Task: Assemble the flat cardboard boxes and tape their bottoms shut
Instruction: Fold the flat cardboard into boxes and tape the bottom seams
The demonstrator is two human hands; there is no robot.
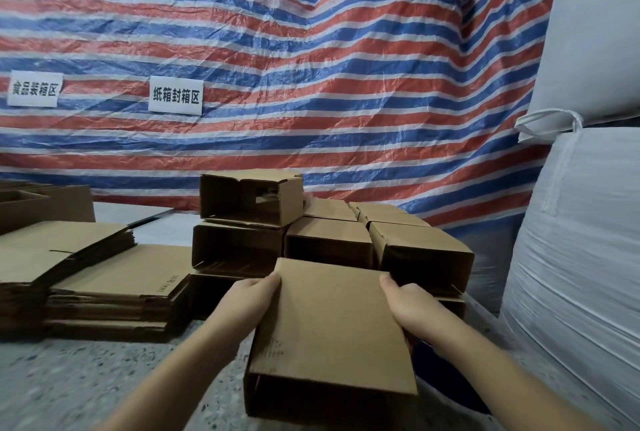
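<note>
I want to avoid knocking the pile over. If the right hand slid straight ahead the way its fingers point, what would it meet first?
Probably the assembled box lying on its side just beyond the right hand, which grips the held box; depth is unclear.

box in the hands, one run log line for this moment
step: box opened up, held | left hand: grips left side | right hand: grips right side | box: open end faces camera | flat stack: left

Speckled grey floor [86, 378] under flat cardboard stacks [114, 292] and piled assembled boxes [329, 247].
</note>
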